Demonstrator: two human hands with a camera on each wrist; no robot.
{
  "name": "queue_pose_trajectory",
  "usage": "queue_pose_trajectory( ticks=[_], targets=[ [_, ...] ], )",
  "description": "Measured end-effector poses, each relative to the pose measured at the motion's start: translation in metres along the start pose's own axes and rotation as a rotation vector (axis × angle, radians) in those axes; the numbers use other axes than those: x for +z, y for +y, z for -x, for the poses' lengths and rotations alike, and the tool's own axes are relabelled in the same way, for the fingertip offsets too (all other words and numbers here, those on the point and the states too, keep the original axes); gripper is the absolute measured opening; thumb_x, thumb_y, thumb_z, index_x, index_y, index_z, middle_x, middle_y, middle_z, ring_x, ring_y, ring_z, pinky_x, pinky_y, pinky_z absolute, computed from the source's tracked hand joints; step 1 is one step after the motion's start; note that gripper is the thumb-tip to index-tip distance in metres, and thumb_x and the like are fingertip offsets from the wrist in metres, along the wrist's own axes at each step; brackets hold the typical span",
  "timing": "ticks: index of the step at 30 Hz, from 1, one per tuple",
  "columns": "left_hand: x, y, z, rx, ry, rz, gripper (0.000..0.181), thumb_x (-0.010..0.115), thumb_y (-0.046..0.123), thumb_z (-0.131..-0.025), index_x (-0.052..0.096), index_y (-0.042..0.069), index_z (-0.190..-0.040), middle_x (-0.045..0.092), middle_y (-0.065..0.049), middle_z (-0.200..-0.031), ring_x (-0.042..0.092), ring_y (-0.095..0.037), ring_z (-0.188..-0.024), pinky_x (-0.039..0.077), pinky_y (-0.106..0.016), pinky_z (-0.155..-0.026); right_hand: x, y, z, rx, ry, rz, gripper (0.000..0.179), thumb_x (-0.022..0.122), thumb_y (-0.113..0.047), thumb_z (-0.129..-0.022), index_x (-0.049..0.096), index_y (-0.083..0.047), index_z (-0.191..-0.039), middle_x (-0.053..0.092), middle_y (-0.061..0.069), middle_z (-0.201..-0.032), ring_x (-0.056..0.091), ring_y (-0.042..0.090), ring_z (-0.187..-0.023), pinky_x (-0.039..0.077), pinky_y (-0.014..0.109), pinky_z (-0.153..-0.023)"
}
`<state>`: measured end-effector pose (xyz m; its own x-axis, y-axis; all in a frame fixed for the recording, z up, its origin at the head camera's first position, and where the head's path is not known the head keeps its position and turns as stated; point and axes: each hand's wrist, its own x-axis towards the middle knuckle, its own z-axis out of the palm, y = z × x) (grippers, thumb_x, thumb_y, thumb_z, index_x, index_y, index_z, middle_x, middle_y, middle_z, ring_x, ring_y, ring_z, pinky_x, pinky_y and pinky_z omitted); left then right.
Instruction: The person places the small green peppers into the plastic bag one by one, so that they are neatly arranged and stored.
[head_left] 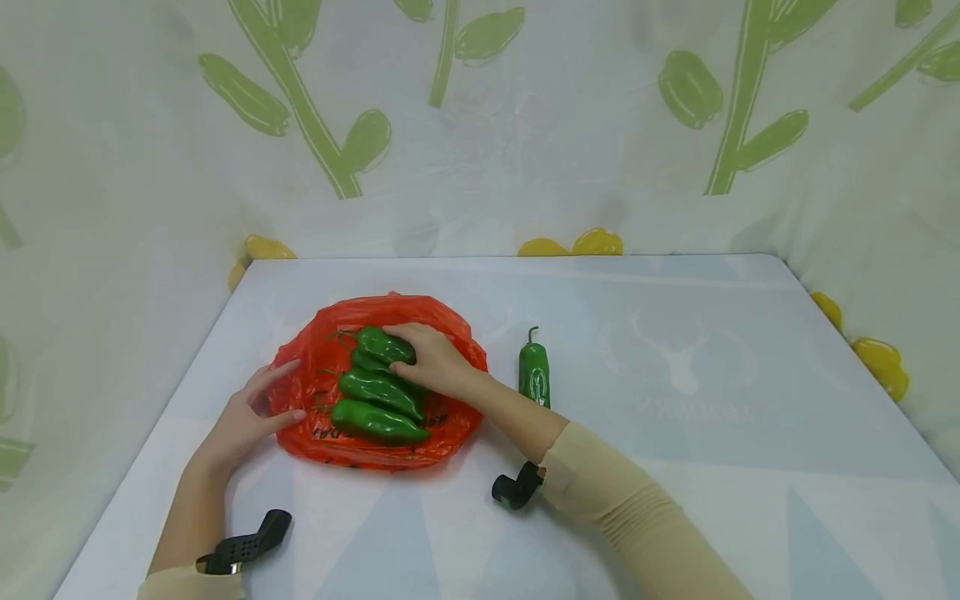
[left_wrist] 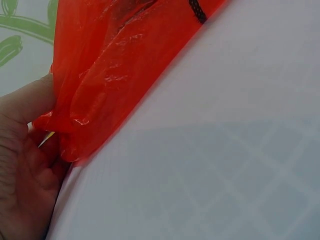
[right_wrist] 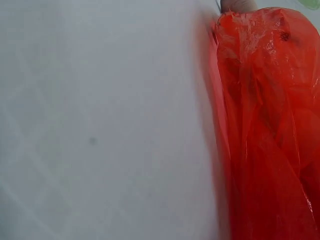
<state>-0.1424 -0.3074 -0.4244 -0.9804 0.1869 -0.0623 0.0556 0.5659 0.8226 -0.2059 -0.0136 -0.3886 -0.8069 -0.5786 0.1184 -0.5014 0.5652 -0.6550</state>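
Observation:
A red plastic bag [head_left: 442,315] lies spread on the table with several green peppers on it, stems to the left. The nearest pepper [head_left: 378,422] and the one behind it [head_left: 375,390] lie side by side. At the bag's left edge my left hand [head_left: 242,423] holds the rim; the left wrist view shows the thumb and fingers [left_wrist: 44,97] either side of the bunched plastic. My right hand [head_left: 435,360] grips the farthest pepper [head_left: 375,342] by its right end, thumb nearer me. In the right wrist view the bag [right_wrist: 270,125] hides most of that hand.
One more green pepper [head_left: 534,372] lies on the table right of the bag, stem pointing away, its near end behind my right forearm. The white and grey table [head_left: 675,467] meets a patterned cloth backdrop [head_left: 525,158] at its far edge.

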Motion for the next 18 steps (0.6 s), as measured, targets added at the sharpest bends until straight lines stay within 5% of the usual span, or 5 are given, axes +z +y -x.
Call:
queue_pose_trajectory(
  ticks=[18],
  targets=[
    [-0.0002, 0.0006, -0.0002, -0.008, -0.002, 0.009, 0.075, 0.071, 0.028, -0.084, 0.032, 0.02, -0.148, 0.024, -0.02, -0.151, 0.015, -0.045, -0.138, 0.028, -0.07, -0.099, -0.0077, -0.0033, 0.0067, -0.064, 0.096, -0.065, 0.059, 0.072, -0.02, -0.084, 0.048, -0.004, -0.136, 0.052, 0.008, -0.137, 0.05, 0.019, -0.124, 0.044, 0.026, -0.1]
  ],
)
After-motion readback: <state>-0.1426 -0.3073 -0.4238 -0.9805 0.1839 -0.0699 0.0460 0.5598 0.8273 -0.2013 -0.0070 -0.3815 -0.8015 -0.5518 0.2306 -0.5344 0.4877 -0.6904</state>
